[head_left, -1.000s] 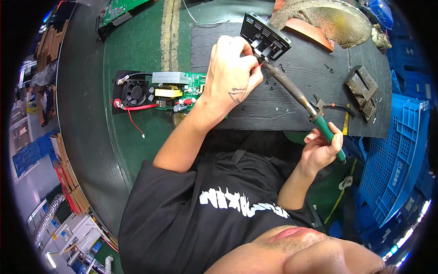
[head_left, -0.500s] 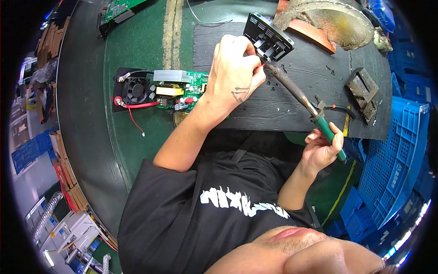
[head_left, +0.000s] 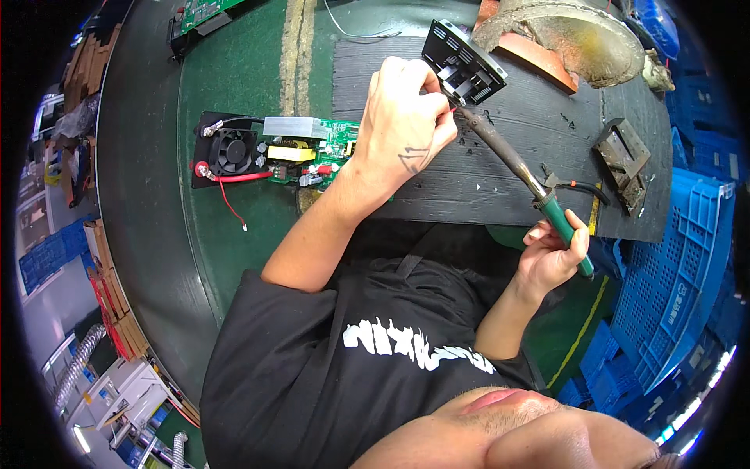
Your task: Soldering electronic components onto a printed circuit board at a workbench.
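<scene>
My right hand (head_left: pixel 553 254) grips the green handle of a soldering iron (head_left: pixel 516 168), whose long dark shaft runs up-left to a tip beside a black vented plastic part (head_left: pixel 462 64). My left hand (head_left: pixel 406 125) is closed, pinching a thin red wire right at that tip, next to the black part. Both rest over a black scorched work mat (head_left: pixel 500 172). To the left of my left wrist lies a green circuit board (head_left: pixel 301 152) with a small black fan (head_left: pixel 231 150), a silver heat sink and a loose red wire.
A metal holder (head_left: pixel 623 160) sits on the mat's right end. A dirty round dish on an orange block (head_left: pixel 566 39) stands at the back. Blue crates (head_left: pixel 680 266) line the right side. Another circuit board (head_left: pixel 205 12) lies at the far left on the green table.
My left hand has shifted slightly and stays pinched at the iron's tip by the black part. The right hand keeps its hold on the iron.
</scene>
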The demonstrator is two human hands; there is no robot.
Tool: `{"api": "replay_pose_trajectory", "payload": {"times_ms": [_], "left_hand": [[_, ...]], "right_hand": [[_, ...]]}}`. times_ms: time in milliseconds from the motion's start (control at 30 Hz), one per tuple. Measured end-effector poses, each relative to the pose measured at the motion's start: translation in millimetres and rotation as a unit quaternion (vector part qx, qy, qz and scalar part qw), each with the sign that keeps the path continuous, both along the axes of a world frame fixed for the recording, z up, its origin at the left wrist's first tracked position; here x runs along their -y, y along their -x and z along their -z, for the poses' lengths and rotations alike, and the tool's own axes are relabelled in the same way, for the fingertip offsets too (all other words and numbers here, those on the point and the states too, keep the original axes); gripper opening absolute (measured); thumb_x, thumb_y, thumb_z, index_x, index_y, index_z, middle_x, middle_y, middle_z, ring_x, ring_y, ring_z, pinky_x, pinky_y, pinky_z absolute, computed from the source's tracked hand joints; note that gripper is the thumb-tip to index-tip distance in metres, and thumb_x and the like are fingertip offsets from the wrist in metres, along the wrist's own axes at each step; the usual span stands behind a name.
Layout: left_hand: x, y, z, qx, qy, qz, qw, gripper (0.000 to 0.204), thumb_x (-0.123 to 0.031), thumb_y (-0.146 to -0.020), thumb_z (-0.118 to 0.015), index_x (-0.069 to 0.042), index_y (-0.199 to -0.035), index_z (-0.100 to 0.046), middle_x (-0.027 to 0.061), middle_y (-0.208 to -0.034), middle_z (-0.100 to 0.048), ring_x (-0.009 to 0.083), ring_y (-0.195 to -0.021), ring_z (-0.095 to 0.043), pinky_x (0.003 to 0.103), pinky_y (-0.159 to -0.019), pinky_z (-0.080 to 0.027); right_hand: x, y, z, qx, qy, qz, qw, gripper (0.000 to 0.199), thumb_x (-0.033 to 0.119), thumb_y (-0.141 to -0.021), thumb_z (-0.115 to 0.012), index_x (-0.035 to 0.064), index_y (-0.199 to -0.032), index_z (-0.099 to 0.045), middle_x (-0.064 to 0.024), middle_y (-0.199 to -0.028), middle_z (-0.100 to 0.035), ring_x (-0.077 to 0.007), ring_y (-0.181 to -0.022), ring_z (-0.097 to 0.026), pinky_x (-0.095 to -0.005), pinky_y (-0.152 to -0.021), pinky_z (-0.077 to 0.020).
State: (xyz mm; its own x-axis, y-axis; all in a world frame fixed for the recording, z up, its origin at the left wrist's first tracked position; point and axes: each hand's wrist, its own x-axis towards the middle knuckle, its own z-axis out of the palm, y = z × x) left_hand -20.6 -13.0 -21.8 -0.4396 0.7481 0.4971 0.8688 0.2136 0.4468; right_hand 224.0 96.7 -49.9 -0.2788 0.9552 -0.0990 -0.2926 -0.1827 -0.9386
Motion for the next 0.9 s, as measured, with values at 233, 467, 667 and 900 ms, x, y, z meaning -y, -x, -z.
{"api": "replay_pose_trajectory", "payload": {"times_ms": [233,467,667,900], "left_hand": [[-1,0,-2,-0.001,-0.010,-0.009,1.000,0.011,-0.011,-0.066,-0.074,-0.003,-0.070,-0.067,0.0069,-0.086,-0.060,0.0276,-0.087,-0.053,0.038,-0.082,-0.044],[0,1,0,-0.001,-0.013,-0.007,1.000,0.010,-0.010,-0.065,-0.074,-0.003,-0.069,-0.068,0.0069,-0.086,-0.060,0.0277,-0.087,-0.053,0.038,-0.081,-0.044],[1,1,2,-0.012,-0.006,-0.006,1.000,0.012,-0.015,-0.067,-0.074,-0.005,-0.070,-0.068,0.0061,-0.086,-0.057,0.0268,-0.089,-0.051,0.038,-0.081,-0.043],[3,1,-1,-0.013,0.008,-0.005,1.000,0.012,-0.013,-0.068,-0.075,-0.005,-0.075,-0.069,0.0072,-0.090,-0.060,0.0272,-0.092,-0.053,0.038,-0.083,-0.044]], "right_hand": [[-1,-7,4,-0.006,0.000,0.005,1.000,0.043,0.040,-0.095,-0.048,0.0005,-0.105,-0.063,-0.0135,-0.068,-0.065,-0.0192,-0.048,-0.058,-0.0276,-0.042,-0.0460],[0,-9,4,-0.003,0.008,0.017,1.000,0.044,0.041,-0.095,-0.049,0.0015,-0.105,-0.063,-0.0125,-0.068,-0.065,-0.0181,-0.048,-0.058,-0.0277,-0.042,-0.0453],[2,-12,3,-0.010,0.010,0.015,1.000,0.043,0.040,-0.096,-0.048,0.0014,-0.105,-0.063,-0.0128,-0.067,-0.064,-0.0179,-0.050,-0.058,-0.0273,-0.042,-0.0457],[0,-16,3,-0.031,0.003,0.013,0.999,0.041,0.038,-0.097,-0.047,0.0003,-0.105,-0.063,-0.0133,-0.068,-0.064,-0.0184,-0.051,-0.059,-0.0272,-0.043,-0.0467]]}}
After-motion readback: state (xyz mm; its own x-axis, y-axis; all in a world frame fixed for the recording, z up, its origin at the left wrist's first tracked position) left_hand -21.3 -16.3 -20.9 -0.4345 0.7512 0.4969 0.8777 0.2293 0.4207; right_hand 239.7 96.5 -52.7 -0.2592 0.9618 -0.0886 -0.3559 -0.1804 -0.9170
